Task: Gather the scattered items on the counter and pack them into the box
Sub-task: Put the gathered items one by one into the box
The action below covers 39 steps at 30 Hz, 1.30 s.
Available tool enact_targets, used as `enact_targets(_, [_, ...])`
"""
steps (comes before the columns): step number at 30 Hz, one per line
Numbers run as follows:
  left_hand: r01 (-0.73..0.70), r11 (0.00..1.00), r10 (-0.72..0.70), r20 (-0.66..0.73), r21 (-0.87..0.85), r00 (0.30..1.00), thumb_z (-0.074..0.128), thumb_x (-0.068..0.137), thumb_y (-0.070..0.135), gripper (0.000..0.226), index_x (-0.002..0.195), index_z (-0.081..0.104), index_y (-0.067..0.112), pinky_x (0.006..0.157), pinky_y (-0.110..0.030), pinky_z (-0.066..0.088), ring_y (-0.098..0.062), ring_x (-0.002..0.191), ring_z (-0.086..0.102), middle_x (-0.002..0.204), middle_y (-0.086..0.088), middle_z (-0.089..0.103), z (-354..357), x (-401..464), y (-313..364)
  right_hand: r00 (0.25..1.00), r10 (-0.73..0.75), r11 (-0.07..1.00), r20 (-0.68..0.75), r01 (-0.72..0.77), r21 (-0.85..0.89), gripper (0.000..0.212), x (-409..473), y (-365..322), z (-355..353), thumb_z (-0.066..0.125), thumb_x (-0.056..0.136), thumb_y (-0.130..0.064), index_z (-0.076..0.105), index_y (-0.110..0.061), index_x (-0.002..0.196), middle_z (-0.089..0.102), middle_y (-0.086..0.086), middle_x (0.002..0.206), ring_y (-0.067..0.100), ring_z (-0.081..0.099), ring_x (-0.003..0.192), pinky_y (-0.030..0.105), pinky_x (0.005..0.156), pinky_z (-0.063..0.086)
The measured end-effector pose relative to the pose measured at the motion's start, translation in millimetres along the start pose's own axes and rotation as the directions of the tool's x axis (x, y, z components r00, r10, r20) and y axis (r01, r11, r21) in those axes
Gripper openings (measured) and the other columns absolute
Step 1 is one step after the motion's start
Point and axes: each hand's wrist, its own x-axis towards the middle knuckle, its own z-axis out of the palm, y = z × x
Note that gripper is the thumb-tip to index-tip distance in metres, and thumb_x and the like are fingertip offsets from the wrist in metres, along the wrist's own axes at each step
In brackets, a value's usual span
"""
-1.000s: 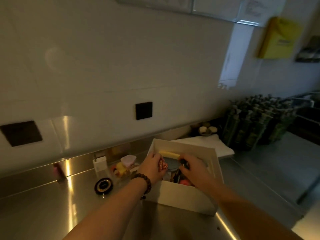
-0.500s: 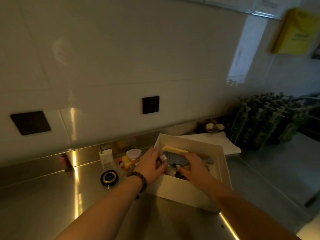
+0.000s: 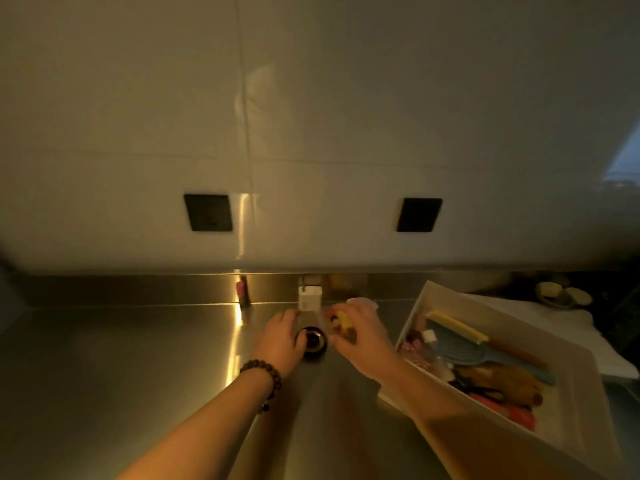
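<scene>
The steel counter (image 3: 138,375) runs wide and shiny under dim, yellowish light, so small things on it are easy to misjudge. At the near right sits the white box (image 3: 568,407), open, already holding a blue hairbrush (image 3: 485,355), a yellow comb (image 3: 453,326) and a jumble of smaller bits I can't make out.

Both hands are out over the leftovers at the middle of the counter, close to the back splash. The left hand (image 3: 278,341), beaded bracelet (image 3: 265,377) on its wrist, has its fingers curled around the left edge of a round black tin (image 3: 313,341); it looks like a grip just forming, though whether the tin is lifted I cannot tell. The right hand (image 3: 363,336) is arched over a small yellow item (image 3: 341,320), fingers bent down around it, seemingly closing on it; blur hides the fingertips.

A white charger plug (image 3: 310,297) stands just beyond the tin, and a small pink tube (image 3: 242,289) stands further left against the splash.

To do this well, I'd say get the fingertips properly under the tin's rim, since a low disc slides on polished steel. Lift both cleanly, then carry them right and set them into the box's freer near corner rather than dropping them on the brush. The plug and tube remain to be fetched.
</scene>
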Motion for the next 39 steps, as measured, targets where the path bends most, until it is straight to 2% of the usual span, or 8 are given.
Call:
enact_targets(6, [0.219,0.976,-0.218,-0.014,0.016,0.976,0.053,0.09,0.032,0.04,0.129,0.045,0.027,0.096,-0.035,0.047,-0.016,0.113,0.052,0.128,0.001,0.051,-20,1,-73,0.983,0.095,0.995,0.16,-0.087,-0.057,0.056,29,-3,72,0.066,0.085,-0.027,0.043,-0.026,0.136,0.032,0.002,0.144,0.023,0.031,0.134,0.038,0.111,0.034])
enact_targets(14, [0.38,0.908,-0.396,-0.062,-0.175,0.916,0.064,0.084,0.027,0.062,0.138,0.037,0.015,0.104,-0.036,0.038,-0.023,0.125,0.044,0.138,-0.006,0.043,-23,49,-121,0.962,0.143,0.965,0.231,-0.084,-0.249,0.057,44,21,136,0.051,0.091,-0.042,0.029,-0.035,0.143,0.014,-0.001,0.156,0.023,0.018,0.141,0.037,0.113,0.025])
enact_targets(19, [0.388,0.842,-0.446,-0.081,-0.374,0.891,0.072,0.078,0.028,0.051,0.121,0.044,0.028,0.09,-0.032,0.046,-0.017,0.109,0.054,0.114,0.007,0.053,-10,86,-133,0.987,-0.013,0.985,0.163,0.04,-0.168,0.045,56,24,146,0.055,0.089,-0.029,0.052,-0.018,0.132,0.043,0.008,0.142,0.024,0.042,0.129,0.024,0.104,0.03])
enact_targets(24, [0.423,0.798,-0.517,-0.126,-0.428,0.847,0.073,0.078,0.024,0.04,0.109,0.048,0.025,0.08,-0.03,0.047,-0.015,0.094,0.059,0.099,0.007,0.06,4,104,-144,0.975,-0.054,0.982,0.217,0.092,-0.166,0.056,78,25,148,0.049,0.095,-0.029,0.03,-0.017,0.146,0.025,0.001,0.154,0.013,0.022,0.14,0.013,0.107,0.01])
enact_targets(29, [0.403,0.819,-0.496,-0.152,-0.409,0.855,0.066,0.083,0.024,0.023,0.087,0.048,0.038,0.075,-0.031,0.048,-0.014,0.086,0.059,0.087,0.013,0.059,10,105,-148,0.984,-0.001,0.964,0.175,0.048,-0.261,0.06,88,23,154,0.045,0.097,-0.03,0.019,-0.017,0.149,0.02,-0.001,0.157,0.012,0.015,0.144,0.019,0.109,-0.006])
enact_targets(31, [0.394,0.828,-0.48,-0.141,-0.399,0.866,0.064,0.084,0.023,0.018,0.089,0.052,0.035,0.076,-0.032,0.049,-0.013,0.086,0.06,0.089,0.01,0.062,10,102,-149,0.985,-0.006,0.951,0.172,0.059,-0.303,0.058,87,24,156,0.042,0.098,-0.031,0.018,-0.019,0.149,0.018,-0.002,0.158,0.012,0.012,0.145,0.02,0.108,-0.01])
enact_targets(35, [0.347,0.867,-0.423,-0.161,-0.356,0.892,0.061,0.088,0.029,0.007,0.086,0.056,0.025,0.067,-0.028,0.05,-0.01,0.074,0.06,0.079,0.007,0.063,9,87,-141,0.99,0.034,0.971,0.135,-0.001,-0.238,0.054,78,21,156,0.045,0.097,-0.031,0.027,-0.023,0.147,0.019,0.005,0.157,0.021,0.015,0.144,0.027,0.115,0.014])
enact_targets(39, [0.304,0.884,-0.375,-0.152,-0.354,0.914,0.059,0.089,0.033,0.015,0.076,0.051,0.033,0.058,-0.015,0.04,-0.003,0.069,0.057,0.073,0.013,0.059,6,67,-124,0.989,0.079,0.977,0.122,-0.053,-0.205,0.053,66,18,147,0.053,0.093,-0.035,0.04,-0.023,0.142,0.03,0.009,0.151,0.025,0.027,0.137,0.033,0.111,0.026])
